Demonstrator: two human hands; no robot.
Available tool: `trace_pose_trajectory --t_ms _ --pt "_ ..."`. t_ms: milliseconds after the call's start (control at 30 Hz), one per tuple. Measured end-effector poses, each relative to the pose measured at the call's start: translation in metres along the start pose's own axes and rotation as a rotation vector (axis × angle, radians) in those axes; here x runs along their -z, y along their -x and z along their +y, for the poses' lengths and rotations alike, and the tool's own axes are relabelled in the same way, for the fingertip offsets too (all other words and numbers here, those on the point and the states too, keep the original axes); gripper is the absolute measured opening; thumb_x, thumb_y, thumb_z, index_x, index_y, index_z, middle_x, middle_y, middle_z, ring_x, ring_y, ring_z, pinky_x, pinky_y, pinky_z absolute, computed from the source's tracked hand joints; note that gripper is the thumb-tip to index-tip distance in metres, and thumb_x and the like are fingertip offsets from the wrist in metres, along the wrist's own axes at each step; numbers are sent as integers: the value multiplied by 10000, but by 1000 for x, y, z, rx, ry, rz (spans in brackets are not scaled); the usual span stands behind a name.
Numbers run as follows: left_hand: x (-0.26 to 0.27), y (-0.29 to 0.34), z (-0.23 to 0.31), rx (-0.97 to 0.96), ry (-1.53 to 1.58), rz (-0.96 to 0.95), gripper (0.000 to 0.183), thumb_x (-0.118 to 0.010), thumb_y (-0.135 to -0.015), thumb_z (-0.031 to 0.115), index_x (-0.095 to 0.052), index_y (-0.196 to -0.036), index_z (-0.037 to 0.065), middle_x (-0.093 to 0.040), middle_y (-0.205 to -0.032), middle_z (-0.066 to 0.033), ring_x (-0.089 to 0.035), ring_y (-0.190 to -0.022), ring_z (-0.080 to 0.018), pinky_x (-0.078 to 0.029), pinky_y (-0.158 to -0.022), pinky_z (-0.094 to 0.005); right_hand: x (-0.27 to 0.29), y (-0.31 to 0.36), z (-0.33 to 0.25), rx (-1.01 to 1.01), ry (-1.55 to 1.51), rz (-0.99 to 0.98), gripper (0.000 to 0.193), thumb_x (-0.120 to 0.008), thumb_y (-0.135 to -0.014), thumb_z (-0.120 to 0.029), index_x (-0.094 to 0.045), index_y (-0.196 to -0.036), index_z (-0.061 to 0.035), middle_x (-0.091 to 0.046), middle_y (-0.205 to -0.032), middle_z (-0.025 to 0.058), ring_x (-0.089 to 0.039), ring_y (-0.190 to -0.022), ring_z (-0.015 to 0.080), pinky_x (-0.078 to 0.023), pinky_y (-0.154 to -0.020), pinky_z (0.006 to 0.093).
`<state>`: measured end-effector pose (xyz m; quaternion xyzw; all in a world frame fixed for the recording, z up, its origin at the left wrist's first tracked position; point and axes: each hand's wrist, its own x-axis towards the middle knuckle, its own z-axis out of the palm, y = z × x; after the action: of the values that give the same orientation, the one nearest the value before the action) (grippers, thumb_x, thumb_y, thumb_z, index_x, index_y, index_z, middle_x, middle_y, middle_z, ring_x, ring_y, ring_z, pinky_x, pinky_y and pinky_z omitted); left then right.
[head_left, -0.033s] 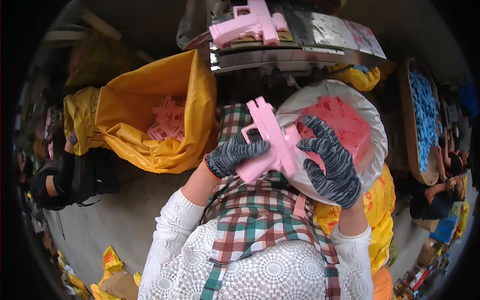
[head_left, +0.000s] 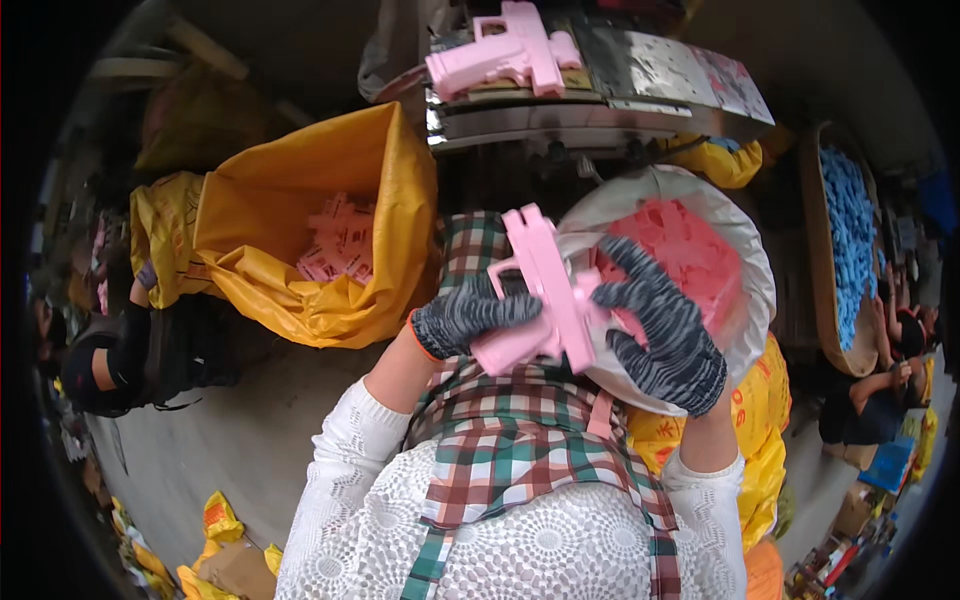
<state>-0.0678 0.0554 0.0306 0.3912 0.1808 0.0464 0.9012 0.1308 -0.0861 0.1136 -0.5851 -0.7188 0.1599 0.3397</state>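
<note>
A pink plastic toy gun [head_left: 548,272] is held over my lap, its barrel end pointing away from me. My left hand [head_left: 478,314], in a dark grey knit glove, is closed around its grip, with the thumb laid across the side. On the other side, my right hand [head_left: 672,345], gloved alike, has its fingers spread. Its fingertips are close to the gun's right side; I cannot tell whether they touch. Behind that hand stands a white sack [head_left: 757,290] with pink plastic pieces [head_left: 690,240] inside. Another pink toy gun [head_left: 510,55] lies on a metal machine [head_left: 640,65] ahead.
An open yellow sack [head_left: 290,175] at left contains pink printed pieces [head_left: 342,240]. At right, a long basket [head_left: 815,250] is filled with blue pieces [head_left: 848,240]. Yellow bags [head_left: 760,420] lie by my right arm. Other people [head_left: 110,365] are at both sides.
The toy gun and the view have shifted very slightly. My left hand keeps its hold, and the right hand's fingers remain spread.
</note>
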Motion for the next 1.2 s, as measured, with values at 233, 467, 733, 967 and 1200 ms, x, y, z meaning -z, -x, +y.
trace_pose_trajectory --t_ms 233,467,733,967,1200 --pt "9 12 28 -440 -673 70 353 -576 -905 247 -565 -1159 2 -615 -1101 -100 -593 -988 -199 -467 -878 -336 15 2 14 58 -68 -17 423 -777 -645 -34 -585 -1018 -88 -596 -1134 138 -592 -1028 293 -469 -867 373" --pt "8 -23 117 -1366 -1367 972 406 -608 -869 210 -514 -1186 -25 -590 -1116 -187 -577 -1015 -306 -436 -921 -382 31 5 27 -138 -202 237 479 -797 -646 -119 -574 -1064 -52 -587 -1169 138 -559 -1102 258 -413 -963 369" --pt "-28 -43 191 -296 -2005 814 617 -564 -846 444 -415 -1336 101 -518 -1214 -184 -468 -1146 -354 -349 -997 -419 26 -12 23 -159 -218 365 590 -770 -648 -29 -532 -1187 -10 -581 -1168 108 -534 -1116 211 -408 -969 327" --pt "15 -4 122 -831 -2167 1024 582 -659 -756 292 -480 -1280 110 -558 -1089 -126 -519 -1017 -303 -390 -896 -421 34 -71 56 17 -215 349 542 -745 -682 -40 -559 -1192 -59 -584 -1184 81 -548 -1088 202 -425 -944 325" --pt "81 118 90 -344 -2050 1523 727 -677 -764 298 -359 -1355 17 -473 -1242 -245 -451 -1141 -396 -334 -988 -457 31 -170 89 161 81 171 406 -660 -803 -145 -582 -1201 -132 -568 -1212 128 -515 -1151 293 -398 -997 359"
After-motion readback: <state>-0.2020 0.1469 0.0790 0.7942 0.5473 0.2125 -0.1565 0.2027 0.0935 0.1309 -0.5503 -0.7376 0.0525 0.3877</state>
